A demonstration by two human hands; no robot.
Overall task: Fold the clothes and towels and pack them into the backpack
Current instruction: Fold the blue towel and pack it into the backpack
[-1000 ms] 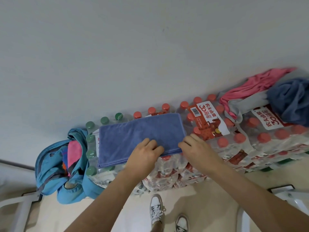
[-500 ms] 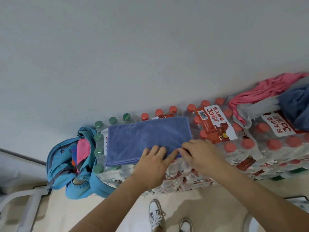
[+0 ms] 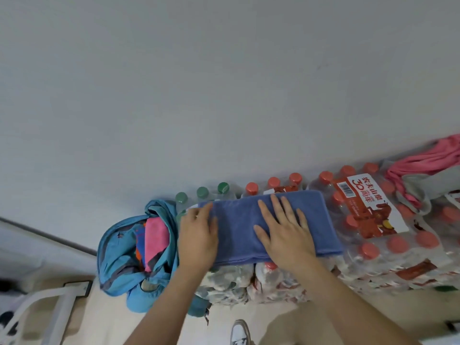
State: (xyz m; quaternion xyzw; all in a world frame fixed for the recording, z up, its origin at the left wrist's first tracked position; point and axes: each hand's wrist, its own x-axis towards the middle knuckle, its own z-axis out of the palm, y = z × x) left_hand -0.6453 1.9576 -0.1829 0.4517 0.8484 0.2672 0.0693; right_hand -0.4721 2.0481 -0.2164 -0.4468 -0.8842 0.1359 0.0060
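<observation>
Blue towel [image 3: 239, 227]: folded into long band, lying flat atop shrink-wrapped bottle packs [image 3: 373, 220]. Soft, light, limp. Likely to sag or unfold if lifted by one edge, and may slide on slick wrap. Best taken at both short ends.
Right hand [image 3: 283, 232]: palm down, fingers spread, pressing towel middle.
Left hand [image 3: 198, 235]: flat over left end, fingers straight.
Open backpack [image 3: 117, 250]: just left of towel.
</observation>
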